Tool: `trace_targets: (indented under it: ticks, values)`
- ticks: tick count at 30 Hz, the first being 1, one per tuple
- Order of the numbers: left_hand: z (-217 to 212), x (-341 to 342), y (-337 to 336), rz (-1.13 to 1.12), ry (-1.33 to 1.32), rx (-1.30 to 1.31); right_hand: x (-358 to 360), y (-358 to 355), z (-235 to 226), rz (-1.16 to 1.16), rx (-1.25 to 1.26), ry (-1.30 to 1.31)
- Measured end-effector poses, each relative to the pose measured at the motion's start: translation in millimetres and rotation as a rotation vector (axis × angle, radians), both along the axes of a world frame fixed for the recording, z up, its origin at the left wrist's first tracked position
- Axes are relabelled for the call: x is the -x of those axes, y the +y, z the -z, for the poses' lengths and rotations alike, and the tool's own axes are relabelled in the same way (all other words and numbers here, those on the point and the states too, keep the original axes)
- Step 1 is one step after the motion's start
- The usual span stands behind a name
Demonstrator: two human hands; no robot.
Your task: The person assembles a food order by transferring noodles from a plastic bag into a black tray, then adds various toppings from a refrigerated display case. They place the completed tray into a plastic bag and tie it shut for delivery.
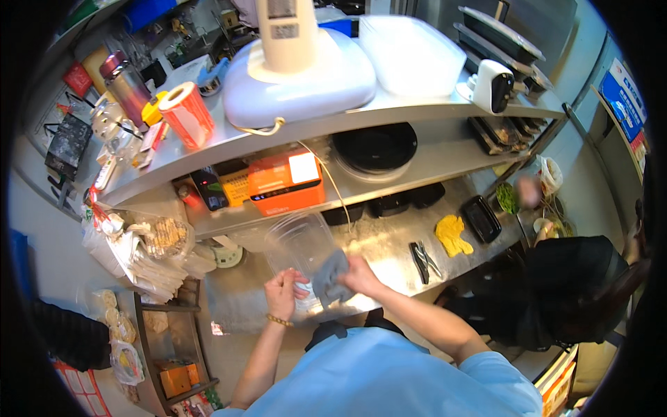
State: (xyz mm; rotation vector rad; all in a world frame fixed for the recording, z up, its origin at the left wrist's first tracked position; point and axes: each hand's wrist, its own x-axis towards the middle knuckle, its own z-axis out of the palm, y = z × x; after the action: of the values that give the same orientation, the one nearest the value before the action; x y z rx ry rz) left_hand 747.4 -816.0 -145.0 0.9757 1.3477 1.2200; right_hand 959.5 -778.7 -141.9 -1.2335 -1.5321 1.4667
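My left hand [281, 293], with a beaded bracelet at the wrist, is closed on the near side of a clear plastic container [295, 240]. The container is tilted over the steel counter [243, 285], and its outline is slightly blurred. My right hand [359, 276] grips a grey cloth [331, 279], which hangs against the container's right near side. My fingers partly hide where cloth and container meet. Farther right on the counter lie a pair of tongs [433, 260], a black-handled tool [420, 263] and a crumpled yellow cloth [453, 235].
An orange box-shaped device [286, 191] and stacked black bowls [375, 149] occupy the shelf above. Black trays [481, 218] sit on the counter. At the right, a person in black [573, 285] works beside greens [507, 198]. Plastic bags [149, 257] hang at the left.
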Motion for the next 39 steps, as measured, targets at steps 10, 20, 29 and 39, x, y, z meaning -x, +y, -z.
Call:
trace_targets:
  ticks: [10, 20, 29, 39]
  values:
    - [-34.6, 28.5, 28.8, 0.762, 0.656, -0.106, 13.8, 65.8, -101.6, -0.605, -0.879, -0.632]
    - [-27.3, -11.4, 8.5, 0.077, 0.153, -0.204, 1.9, 44.9, -58.1, 0.403, -0.458, 0.108]
    - [-27.9, -26.9, 8.9, -0.143, 0.385, -0.412, -56.8, -26.1, -31.0, -0.099, -0.480, -0.552]
    - [-68.6, -48.7, 9.5, 0.407, 0.391, -0.235, -78.7, 12.5, -70.3, 0.294, -0.630, -0.113]
